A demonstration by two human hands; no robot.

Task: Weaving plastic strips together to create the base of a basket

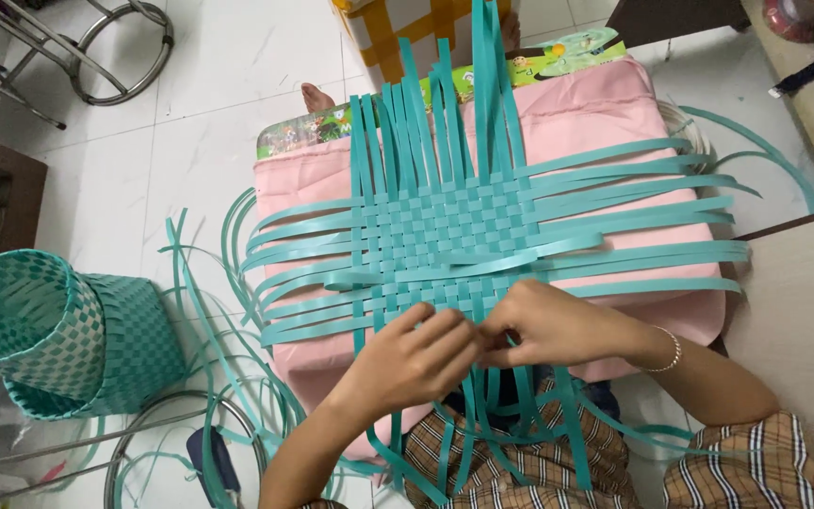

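Looking down at the woven mat [445, 236] of teal plastic strips, it lies flat on a pink cushion [595, 123], and both hands meet at its near edge. The left hand [416, 358] comes in from lower left with its fingers curled and tips pressed together on the strips right at the weave's border. The right hand [544, 325] comes in from the right, wrist bracelet [668, 353] showing, its fingers closed in a pinch at about the same spot. The two hands touch each other, so neither one is nearer. I think they share one strip, but the fingers cover it, so I can't be sure which.

What matters is direction: the weave sits just past the fingertips, away from the body, and the loose strip ends [520, 415] run back toward the person, under the wrists and over the plaid-covered lap. The cross strips run left to right. Finished teal baskets [58, 330] lie on the floor [190, 113], well off to the left.
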